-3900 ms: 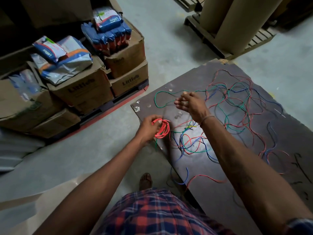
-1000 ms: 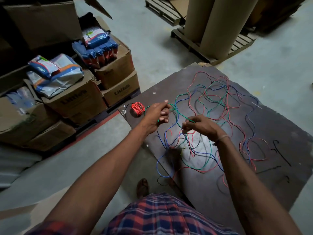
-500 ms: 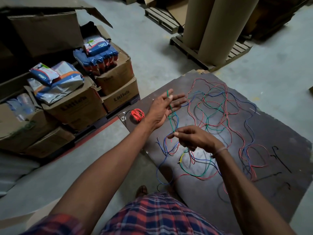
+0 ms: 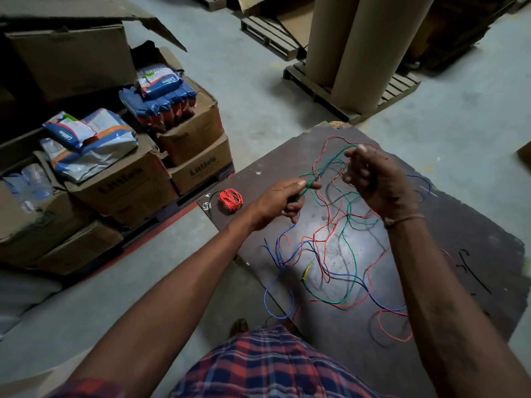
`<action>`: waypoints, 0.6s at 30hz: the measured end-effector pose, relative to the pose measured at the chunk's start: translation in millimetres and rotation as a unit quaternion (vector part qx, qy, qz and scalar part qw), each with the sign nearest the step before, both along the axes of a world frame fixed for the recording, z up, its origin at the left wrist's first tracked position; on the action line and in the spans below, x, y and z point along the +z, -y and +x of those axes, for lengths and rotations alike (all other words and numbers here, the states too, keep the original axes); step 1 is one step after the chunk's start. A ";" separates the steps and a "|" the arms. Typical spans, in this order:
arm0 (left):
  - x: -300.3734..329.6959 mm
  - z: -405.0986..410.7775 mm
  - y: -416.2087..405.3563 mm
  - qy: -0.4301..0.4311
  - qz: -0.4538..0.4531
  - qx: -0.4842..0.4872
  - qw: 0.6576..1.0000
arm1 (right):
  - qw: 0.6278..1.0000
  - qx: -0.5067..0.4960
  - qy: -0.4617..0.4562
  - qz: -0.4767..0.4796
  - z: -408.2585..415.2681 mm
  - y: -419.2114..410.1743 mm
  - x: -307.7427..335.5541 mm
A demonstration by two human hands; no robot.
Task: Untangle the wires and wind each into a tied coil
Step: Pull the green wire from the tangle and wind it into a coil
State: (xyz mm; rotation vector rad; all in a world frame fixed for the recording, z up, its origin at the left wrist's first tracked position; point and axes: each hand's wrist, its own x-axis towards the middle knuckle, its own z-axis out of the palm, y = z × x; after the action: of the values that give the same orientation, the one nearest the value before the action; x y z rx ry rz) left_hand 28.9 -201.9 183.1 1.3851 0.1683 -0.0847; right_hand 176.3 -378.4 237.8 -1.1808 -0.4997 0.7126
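Over the dark worktop (image 4: pixel 474 225), the left hand (image 4: pixel 283 201) pinches a green wire (image 4: pixel 330 165), and the right hand (image 4: pixel 376 179) holds it farther along, fingers curled. Loose wires (image 4: pixel 342 254) lie tangled below. At the left, a red coil (image 4: pixel 230 199) sits tied.

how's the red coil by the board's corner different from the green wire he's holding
The red coil is wound into a tight bundle; the green wire runs loose in long curves. The red coil lies untouched on the board; the green wire is lifted at one stretch, pinched by the left hand and the right hand. The red coil sits apart from the tangle; the green wire crosses red and blue wires. Both are thin insulated wire.
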 end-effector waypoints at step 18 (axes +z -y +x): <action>-24.3 26.9 -31.9 -0.043 0.020 0.211 0.976 | 0.827 0.293 0.293 -0.379 -52.7 -39.8 -58.6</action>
State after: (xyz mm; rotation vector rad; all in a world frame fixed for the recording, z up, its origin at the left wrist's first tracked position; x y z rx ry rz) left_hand 55.7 -170.0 158.8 1.3605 0.5356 0.2138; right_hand 123.6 -338.6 179.2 -2.0593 -1.2028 1.1308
